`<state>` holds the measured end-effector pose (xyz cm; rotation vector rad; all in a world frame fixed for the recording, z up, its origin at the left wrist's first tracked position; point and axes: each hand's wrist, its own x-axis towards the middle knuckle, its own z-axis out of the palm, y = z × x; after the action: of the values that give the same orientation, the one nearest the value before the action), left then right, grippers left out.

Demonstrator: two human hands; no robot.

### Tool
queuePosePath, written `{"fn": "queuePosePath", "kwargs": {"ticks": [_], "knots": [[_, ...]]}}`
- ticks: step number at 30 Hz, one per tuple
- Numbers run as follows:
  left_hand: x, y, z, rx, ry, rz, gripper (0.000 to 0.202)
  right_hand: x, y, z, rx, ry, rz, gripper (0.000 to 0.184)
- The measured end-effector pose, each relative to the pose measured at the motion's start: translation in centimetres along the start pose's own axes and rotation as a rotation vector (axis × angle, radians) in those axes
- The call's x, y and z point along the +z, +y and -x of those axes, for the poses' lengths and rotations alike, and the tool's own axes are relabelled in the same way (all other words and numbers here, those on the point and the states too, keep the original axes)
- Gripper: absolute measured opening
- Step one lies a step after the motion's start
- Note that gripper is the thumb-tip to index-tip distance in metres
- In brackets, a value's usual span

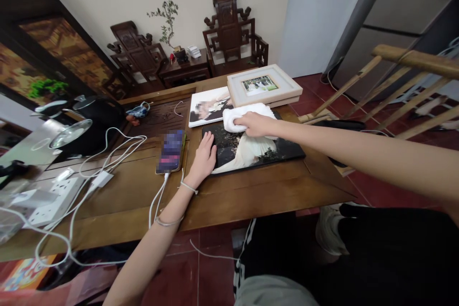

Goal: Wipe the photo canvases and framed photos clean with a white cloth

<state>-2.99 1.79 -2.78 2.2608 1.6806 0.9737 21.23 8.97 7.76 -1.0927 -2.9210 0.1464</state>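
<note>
A dark photo print (265,150) lies flat on the wooden table (247,196). My right hand (255,125) is closed on a folded white cloth (237,115) and presses it on the print's far edge. My left hand (204,157) lies flat with fingers stretched out on the print's left edge, holding nothing. A phone (170,152) on a white cable lies just left of that hand.
A second print (210,106) and a pale framed photo (264,86) lie beyond the dark print. White cables and power strips (53,201) cover the table's left side beside pots (71,131). Carved chairs (233,33) stand by the wall; a bamboo rack (401,91) stands right.
</note>
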Motion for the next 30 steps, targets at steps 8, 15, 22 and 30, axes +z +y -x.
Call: {"fn": "queuePosePath", "kwargs": {"ticks": [8, 15, 22, 30], "knots": [[-0.1, 0.2, -0.1, -0.021, -0.022, 0.016, 0.047, 0.9, -2.2, 2.7, 0.006, -0.01, -0.025, 0.044], [-0.1, 0.3, -0.1, -0.021, -0.015, 0.015, 0.047, 2.5, -6.6, 8.6, -0.011, -0.03, -0.097, 0.053], [0.0, 0.3, 0.0, -0.027, -0.009, 0.034, 0.047, 2.7, -9.0, 12.3, -0.133, -0.077, -0.155, 0.056], [0.1, 0.1, 0.0, -0.02, -0.003, 0.026, 0.047, 0.9, -7.5, 9.5, -0.074, -0.13, -0.151, 0.052]]}}
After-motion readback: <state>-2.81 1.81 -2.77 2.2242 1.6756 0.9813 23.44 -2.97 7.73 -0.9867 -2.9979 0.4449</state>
